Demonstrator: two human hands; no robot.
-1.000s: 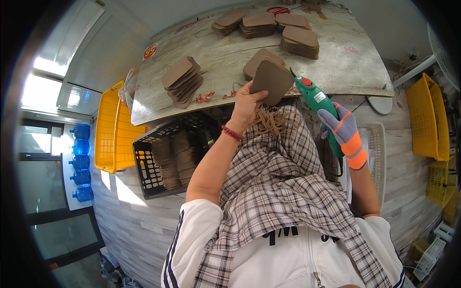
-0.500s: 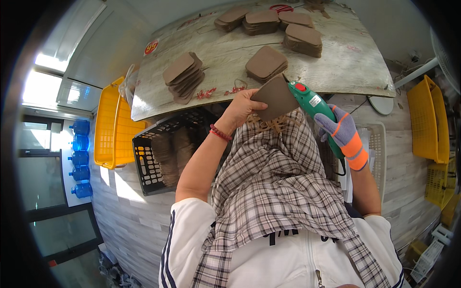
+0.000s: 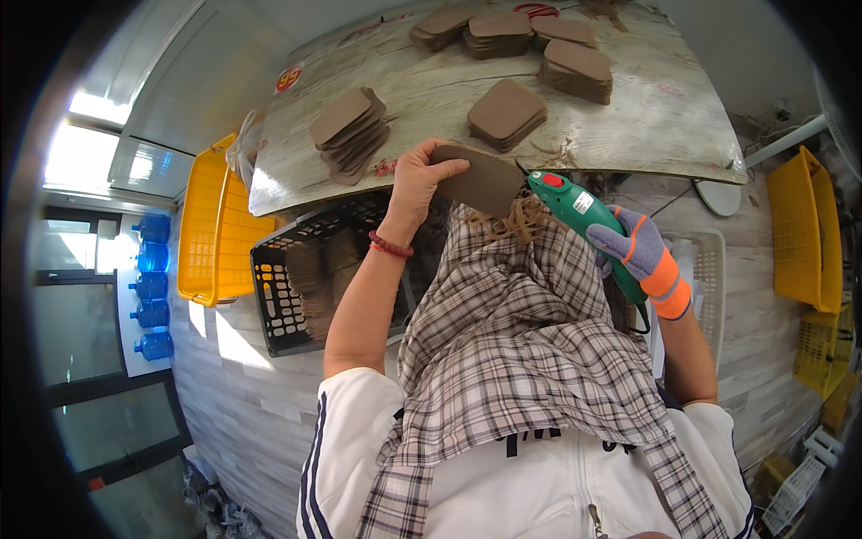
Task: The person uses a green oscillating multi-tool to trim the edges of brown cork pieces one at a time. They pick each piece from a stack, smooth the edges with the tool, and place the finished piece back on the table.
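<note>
My bare left hand (image 3: pixel 420 180) pinches a brown rounded square pad (image 3: pixel 482 182) by its left edge, thumb on top. In a grey and orange glove, my right hand (image 3: pixel 628 247) is wrapped round a green handheld electric cutter (image 3: pixel 575 205) with a red switch. The cutter's tip is close to the pad's right edge; whether they touch I cannot tell. Thin brown trimmings (image 3: pixel 516 221) lie on the plaid apron (image 3: pixel 512 314) under the pad. On the table just beyond sits a stack of similar pads (image 3: pixel 507 115).
More pad stacks stand on the worn table (image 3: pixel 422 90), including a leaning one (image 3: pixel 350 135) at left. A black crate (image 3: pixel 278 310) holding brown pieces is below left. Yellow crates (image 3: pixel 215 238) stand at the left and right. A pale basket (image 3: pixel 714 287) is beside my right arm.
My left hand has moved left with the pad and tilted it. The pad's right edge is now farther left, and the cutter has shifted slightly down and left.
</note>
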